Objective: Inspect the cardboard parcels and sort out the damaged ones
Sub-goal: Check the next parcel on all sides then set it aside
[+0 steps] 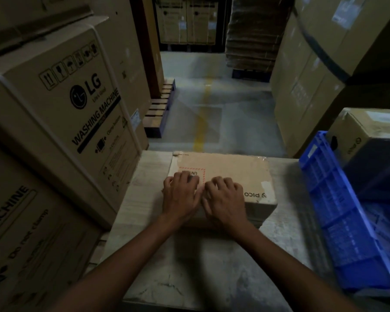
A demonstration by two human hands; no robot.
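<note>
**A:** Where is the parcel?

**B:** On the table, directly under both grips. The left grip and right grip lie side by side on its top face. The fingers are loosely bent with their tips on the cardboard, and they close round nothing.

**A:** How should the person check it well?

**B:** Press the top face, feel for give, then work outward to the corners. The far edge beyond the left grip looks ragged, and a pale patch sits to the right of the right grip. Both deserve a look. The underside is unseen, so the parcel needs turning.

**A:** What is unclear?

**B:** The light is dim. The left grip covers part of the red-bordered label. The blue crate, well right of the right grip, is cut off, and its contents are too dark to read.
</note>
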